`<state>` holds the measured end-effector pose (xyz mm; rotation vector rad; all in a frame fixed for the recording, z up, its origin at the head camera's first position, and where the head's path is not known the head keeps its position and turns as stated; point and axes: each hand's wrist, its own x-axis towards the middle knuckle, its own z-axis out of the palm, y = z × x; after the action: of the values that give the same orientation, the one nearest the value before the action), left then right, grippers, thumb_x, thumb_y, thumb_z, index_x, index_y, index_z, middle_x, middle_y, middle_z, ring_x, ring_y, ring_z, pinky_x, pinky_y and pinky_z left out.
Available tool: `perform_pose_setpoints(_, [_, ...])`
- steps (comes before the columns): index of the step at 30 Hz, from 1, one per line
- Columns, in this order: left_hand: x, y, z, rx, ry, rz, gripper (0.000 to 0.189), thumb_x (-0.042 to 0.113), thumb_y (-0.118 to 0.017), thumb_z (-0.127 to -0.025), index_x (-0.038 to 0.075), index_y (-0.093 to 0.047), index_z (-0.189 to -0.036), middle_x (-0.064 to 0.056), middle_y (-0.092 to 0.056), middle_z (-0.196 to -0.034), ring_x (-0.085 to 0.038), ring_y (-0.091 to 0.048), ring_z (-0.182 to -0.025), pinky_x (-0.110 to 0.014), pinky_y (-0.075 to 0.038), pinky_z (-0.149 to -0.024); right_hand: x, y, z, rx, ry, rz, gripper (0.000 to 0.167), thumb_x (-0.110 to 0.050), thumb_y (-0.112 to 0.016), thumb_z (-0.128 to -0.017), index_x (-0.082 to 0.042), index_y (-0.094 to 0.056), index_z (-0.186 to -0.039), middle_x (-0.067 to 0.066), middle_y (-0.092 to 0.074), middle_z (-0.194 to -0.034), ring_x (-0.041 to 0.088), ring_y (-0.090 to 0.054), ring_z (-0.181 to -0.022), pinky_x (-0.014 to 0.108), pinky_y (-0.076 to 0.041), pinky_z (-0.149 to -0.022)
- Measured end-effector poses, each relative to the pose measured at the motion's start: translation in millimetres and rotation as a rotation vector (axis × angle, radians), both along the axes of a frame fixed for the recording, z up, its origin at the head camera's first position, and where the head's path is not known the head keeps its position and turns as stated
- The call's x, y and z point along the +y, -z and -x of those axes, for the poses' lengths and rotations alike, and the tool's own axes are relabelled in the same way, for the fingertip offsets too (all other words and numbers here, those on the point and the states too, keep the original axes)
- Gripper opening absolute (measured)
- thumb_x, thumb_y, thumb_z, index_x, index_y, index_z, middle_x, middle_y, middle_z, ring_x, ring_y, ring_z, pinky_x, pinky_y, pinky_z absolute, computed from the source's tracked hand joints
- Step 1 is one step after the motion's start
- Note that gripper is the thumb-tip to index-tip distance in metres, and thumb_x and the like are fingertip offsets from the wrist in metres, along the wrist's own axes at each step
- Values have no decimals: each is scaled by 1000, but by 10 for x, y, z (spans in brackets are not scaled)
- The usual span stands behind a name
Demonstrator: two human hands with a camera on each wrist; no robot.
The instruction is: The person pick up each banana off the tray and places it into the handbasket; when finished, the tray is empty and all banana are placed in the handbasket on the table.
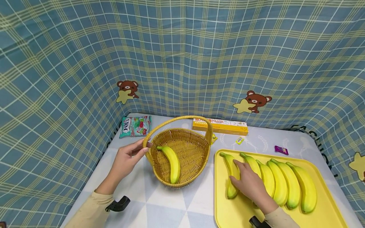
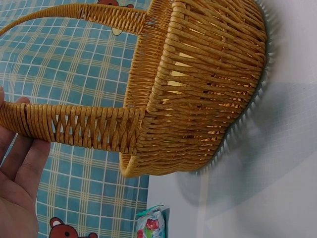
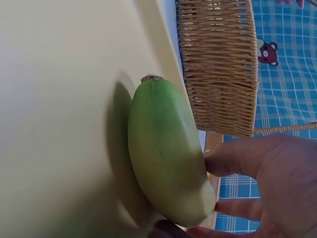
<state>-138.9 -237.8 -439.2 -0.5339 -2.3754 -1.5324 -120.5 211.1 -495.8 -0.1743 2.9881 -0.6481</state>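
A yellow wicker basket [image 1: 192, 158] with a tall arched handle stands left of the tray, and one banana [image 1: 173, 164] lies inside it. My left hand [image 1: 124, 161] holds the left side of the basket's handle [image 2: 94, 124], its thumb and fingers on either side. To the right, a yellow tray [image 1: 223, 215] bears a row of several bananas [image 1: 308, 186]. My right hand [image 1: 252, 183] grips the leftmost banana [image 3: 166, 153] of the row, thumb on one side and fingers on the other. That banana's green-tinged tip shows in the right wrist view, close to the tray surface.
Behind the basket stand a yellow pasta box [image 1: 219, 126] and, at the left, a green candy bag [image 1: 135, 126]. Small wrapped sweets lie behind the tray, including a purple one [image 1: 281, 150] and a yellow-green one [image 1: 240, 140]. Plaid curtain [image 1: 182, 63] encloses the table.
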Motion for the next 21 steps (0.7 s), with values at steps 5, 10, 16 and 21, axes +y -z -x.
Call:
perform_pose_setpoints(5, [-1, 6, -1, -11, -9, 2, 38, 8, -64, -101, 6, -64, -139, -8, -75, -113, -7, -69, -105, -21, -58, -87, -11, 29, 6, -12, 5, 35, 69, -31, -72, -93, -1, -46, -149, 33, -56, -133, 49, -63, -107, 61, -53, -87])
perform_pose_setpoints(10, [-5, -2, -1, -3, 4, -2, 37, 4, -64, -101, 2, -63, -138, -9, -75, -112, -7, -69, -105, -20, -57, -87, -13, 37, 9, -15, 9, 57, 68, -29, -72, -94, -1, -44, -150, 32, -56, -132, 48, -62, -108, 61, -53, -88])
perform_pose_setpoints(16, [1, -9, -1, -4, 2, -6, 37, 4, -64, -100, 10, -65, -137, -7, -75, -112, -6, -69, -105, -19, -57, -87, -2, -31, -1, -35, 19, 57, 67, -27, -70, -92, -2, -46, -150, 30, -57, -133, 44, -63, -107, 58, -54, -85])
perform_pose_setpoints(21, [1, -7, -3, -7, -4, -2, 37, 4, -64, -100, 9, -65, -137, -7, -75, -112, -5, -68, -104, -19, -57, -87, 5, -230, -47, -35, 11, 53, 66, -29, -69, -94, -12, -46, -153, 27, -56, -135, 32, -63, -90, 45, -53, -68])
